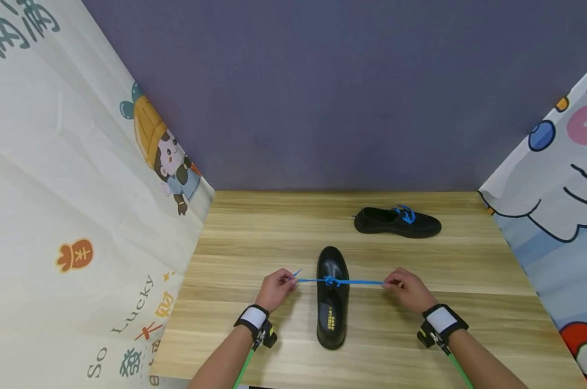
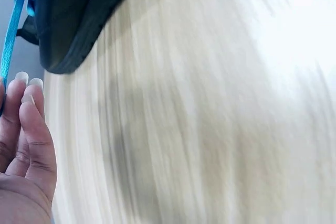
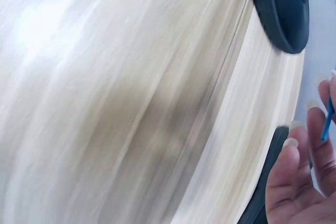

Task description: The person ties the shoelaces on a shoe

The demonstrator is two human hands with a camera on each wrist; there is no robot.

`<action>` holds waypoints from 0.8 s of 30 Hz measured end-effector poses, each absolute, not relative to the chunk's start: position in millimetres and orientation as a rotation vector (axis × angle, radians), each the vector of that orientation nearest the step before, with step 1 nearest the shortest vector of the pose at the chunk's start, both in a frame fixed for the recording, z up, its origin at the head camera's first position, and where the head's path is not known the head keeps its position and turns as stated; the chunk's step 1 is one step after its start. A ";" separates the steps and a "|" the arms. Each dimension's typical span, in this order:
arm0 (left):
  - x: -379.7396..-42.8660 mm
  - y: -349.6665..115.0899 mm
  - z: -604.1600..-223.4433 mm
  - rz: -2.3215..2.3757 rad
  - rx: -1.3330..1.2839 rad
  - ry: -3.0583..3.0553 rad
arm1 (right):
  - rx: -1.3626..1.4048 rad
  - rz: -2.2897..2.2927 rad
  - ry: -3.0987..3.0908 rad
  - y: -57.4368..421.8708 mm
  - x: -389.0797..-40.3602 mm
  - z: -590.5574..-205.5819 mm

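Left hand [image 1: 277,289], right hand [image 1: 410,289] pinch blue lace [image 1: 361,282] taut across lower-centre black shoe [image 1: 332,296]; knot [image 1: 330,281] looks formed, tightening probably unfinished.

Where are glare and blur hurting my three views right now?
Head view: the near shoe and its blue lace read clearly, no strong glare; left wrist view: glare whitens the tabletop at upper right, its grain blurred; right wrist view: glare at upper left, grain likewise blurred.

Black shoe [image 1: 332,296], sole down on table [image 1: 254,232], toe pointing away, blue lace [image 1: 362,282] stretched taut to both sides.
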State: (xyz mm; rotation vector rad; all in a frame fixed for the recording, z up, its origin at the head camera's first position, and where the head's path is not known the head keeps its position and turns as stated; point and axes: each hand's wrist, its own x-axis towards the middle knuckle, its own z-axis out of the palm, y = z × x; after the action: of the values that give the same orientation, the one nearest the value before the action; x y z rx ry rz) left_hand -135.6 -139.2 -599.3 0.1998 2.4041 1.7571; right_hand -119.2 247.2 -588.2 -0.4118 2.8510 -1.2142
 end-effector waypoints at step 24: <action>-126.5 -176.1 -608.6 1.635 0.137 2.545 | -0.431 -1.104 3.073 297.8 -99.4 -602.1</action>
State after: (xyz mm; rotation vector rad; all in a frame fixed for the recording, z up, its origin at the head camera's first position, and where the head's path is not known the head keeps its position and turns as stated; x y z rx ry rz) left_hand -126.5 -176.1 -608.6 0.1374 2.5455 1.6350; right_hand -99.4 297.8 -602.1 -0.4312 3.0734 -1.1038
